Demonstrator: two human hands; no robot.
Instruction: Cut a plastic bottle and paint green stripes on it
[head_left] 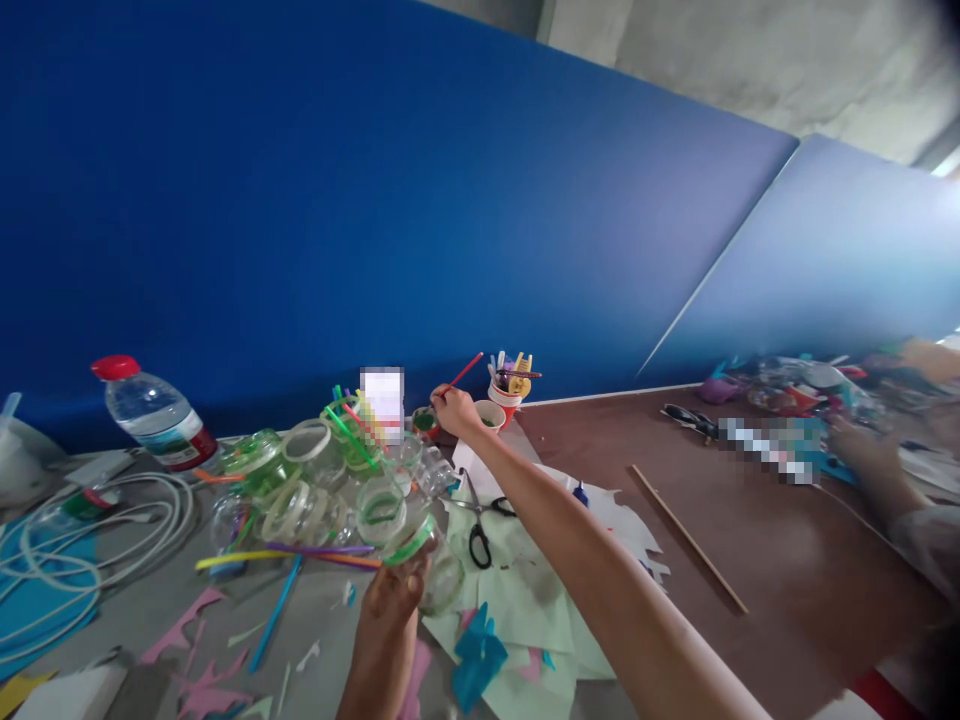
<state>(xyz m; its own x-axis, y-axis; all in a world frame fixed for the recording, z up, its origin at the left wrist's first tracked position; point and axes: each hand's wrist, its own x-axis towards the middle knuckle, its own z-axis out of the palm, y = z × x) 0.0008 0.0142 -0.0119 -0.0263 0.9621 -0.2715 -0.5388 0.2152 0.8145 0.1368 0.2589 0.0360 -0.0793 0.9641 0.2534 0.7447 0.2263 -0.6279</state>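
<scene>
My left hand (pixel 391 598) is closed around a clear plastic bottle piece (pixel 442 580) whose rim is coated green. Stretched out toward the blue wall, my right hand (pixel 454 410) grips a thin red-handled paintbrush (pixel 469 368), tilted with its handle end up to the right. The brush's lower end is hidden by the fingers, over a small cup of green paint (pixel 425 424). A second paper cup (pixel 489 414) stands just right of that hand. Left of my hands lie several cut clear bottle pieces (pixel 306 447), some with green rims. Black-handled scissors (pixel 480 540) rest on white paper below my right forearm.
A red-capped water bottle (pixel 154 415) stands left, near a coiled white cable (pixel 142 530). A red-and-white cup (pixel 507 398) holds several tools. A wooden stick (pixel 686 535) lies on the brown board (pixel 600 430). At right, another person's hand (pixel 862 450) is among craft materials. Paper scraps (pixel 480 655) litter the front.
</scene>
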